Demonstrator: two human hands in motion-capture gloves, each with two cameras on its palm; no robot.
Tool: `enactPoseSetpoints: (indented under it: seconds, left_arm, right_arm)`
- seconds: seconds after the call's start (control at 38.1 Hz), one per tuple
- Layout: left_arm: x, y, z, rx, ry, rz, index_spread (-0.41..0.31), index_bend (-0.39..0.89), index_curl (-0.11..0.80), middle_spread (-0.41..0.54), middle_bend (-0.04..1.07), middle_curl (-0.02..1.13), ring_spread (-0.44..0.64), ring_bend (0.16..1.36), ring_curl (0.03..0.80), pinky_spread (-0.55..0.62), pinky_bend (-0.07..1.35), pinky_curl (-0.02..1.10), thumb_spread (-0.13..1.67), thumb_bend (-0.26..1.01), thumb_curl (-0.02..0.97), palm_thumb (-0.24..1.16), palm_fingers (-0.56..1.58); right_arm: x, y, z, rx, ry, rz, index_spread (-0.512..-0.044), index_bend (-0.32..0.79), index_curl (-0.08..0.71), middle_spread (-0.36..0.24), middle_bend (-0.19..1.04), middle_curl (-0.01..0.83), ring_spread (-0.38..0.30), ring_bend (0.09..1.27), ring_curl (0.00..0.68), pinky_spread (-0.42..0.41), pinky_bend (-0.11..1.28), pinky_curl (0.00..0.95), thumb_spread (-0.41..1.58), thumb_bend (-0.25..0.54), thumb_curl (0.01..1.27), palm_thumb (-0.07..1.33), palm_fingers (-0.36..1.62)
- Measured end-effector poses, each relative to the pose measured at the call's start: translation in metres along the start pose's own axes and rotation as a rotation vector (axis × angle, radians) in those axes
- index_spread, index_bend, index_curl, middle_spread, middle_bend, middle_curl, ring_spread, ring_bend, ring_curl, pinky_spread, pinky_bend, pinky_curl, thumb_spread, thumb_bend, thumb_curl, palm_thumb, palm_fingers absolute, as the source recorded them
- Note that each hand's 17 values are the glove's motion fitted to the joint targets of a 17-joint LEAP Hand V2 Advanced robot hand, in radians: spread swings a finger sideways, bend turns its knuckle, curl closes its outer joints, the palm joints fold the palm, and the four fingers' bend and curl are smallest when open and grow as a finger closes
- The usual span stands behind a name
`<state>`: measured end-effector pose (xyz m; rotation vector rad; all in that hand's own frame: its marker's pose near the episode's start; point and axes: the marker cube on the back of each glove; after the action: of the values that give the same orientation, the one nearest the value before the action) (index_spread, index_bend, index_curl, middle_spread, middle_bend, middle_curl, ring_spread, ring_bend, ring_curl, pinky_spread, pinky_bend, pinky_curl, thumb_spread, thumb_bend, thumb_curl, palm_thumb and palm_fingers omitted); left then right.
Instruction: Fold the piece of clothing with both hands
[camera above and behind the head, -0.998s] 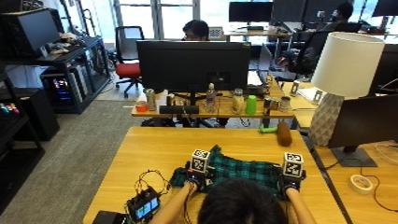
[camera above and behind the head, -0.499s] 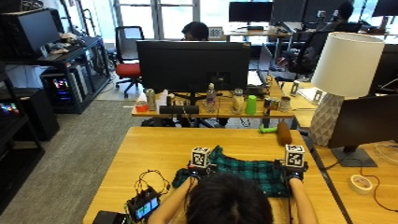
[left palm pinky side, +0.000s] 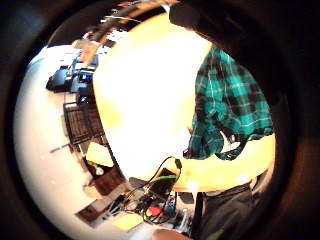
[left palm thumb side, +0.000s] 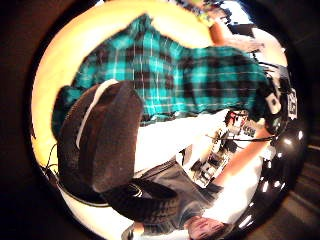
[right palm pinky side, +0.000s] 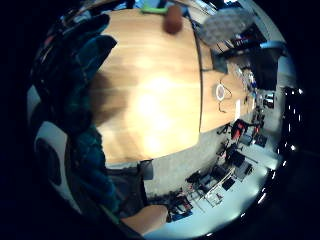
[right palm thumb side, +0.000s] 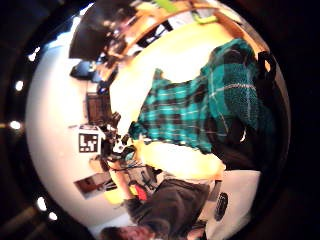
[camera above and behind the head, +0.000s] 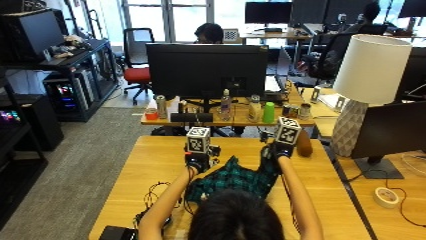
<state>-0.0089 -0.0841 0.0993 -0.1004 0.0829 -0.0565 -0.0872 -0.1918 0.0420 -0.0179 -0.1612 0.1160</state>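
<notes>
Garment: teal-green and black plaid with thin white lines. Tabletop: light honey wood. Left hand and right hand: black gloves. Small bottle near right hand: brown. Lamp: white shade; base pale, faceted pattern. Roll of tape: white. Monitor: black. Far bottle: green. Chair: red seat.
</notes>
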Motion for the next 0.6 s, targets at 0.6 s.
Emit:
enactPoseSetpoints:
  seconds: [0.6]
  left_arm:
    - [-0.095,0.103,-0.065,0.047,-0.172,-0.167,0.001,0.14,0.316,0.179,0.19,0.33,0.38,0.61,0.275,0.45,0.49,0.31,1.46,0.12,0.272,0.28,0.23]
  right_arm:
    - [-0.277,0.061,0.086,-0.223,-0.197,-0.262,-0.209,-0.05,0.203,-0.101,0.25,0.498,-0.211,0.88,0.503,-0.339,0.88,0.461,0.81,-0.026,0.59,0.97,1.00]
